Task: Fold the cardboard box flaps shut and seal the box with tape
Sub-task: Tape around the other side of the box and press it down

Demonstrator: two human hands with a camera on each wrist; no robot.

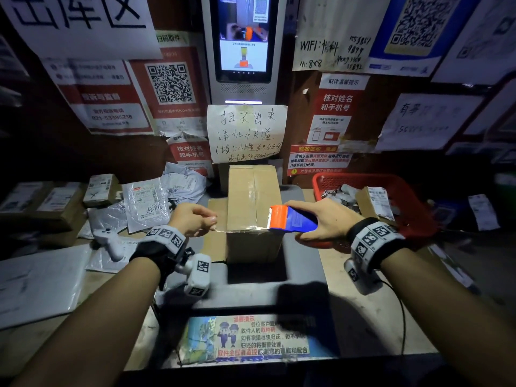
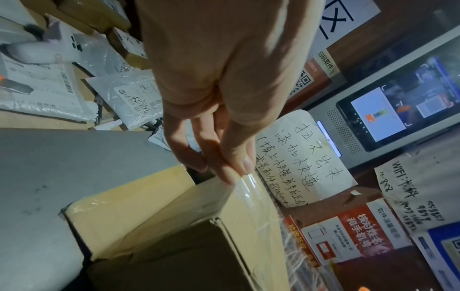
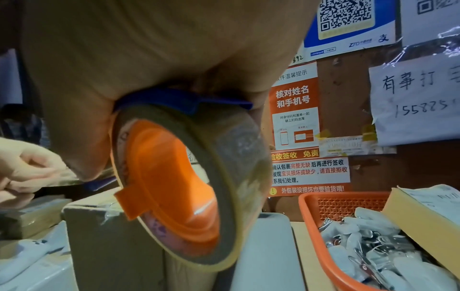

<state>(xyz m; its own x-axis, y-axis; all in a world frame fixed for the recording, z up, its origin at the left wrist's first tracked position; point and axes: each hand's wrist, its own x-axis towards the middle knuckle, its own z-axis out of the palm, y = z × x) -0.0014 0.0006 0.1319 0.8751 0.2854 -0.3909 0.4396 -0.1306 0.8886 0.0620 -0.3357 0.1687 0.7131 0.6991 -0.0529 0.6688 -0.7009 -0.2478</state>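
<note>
A tall cardboard box (image 1: 252, 191) stands on a grey platform (image 1: 296, 275), flaps folded shut, with a clear tape strip along its top seam. My right hand (image 1: 321, 219) grips an orange and blue tape dispenser (image 1: 290, 220) at the box's near right top edge. Its tape roll (image 3: 189, 195) fills the right wrist view. A stretch of clear tape (image 1: 243, 229) runs from the dispenser across the box's near top edge to my left hand (image 1: 195, 219). That hand (image 2: 224, 157) pinches the tape end (image 2: 246, 187) at the box's left corner.
A red basket (image 1: 391, 191) with small parts and a labelled carton sits to the right. Grey mailers (image 1: 145, 202), small parcels and a white handheld scanner (image 1: 110, 241) lie to the left. The wall behind carries posters and a screen (image 1: 243, 37).
</note>
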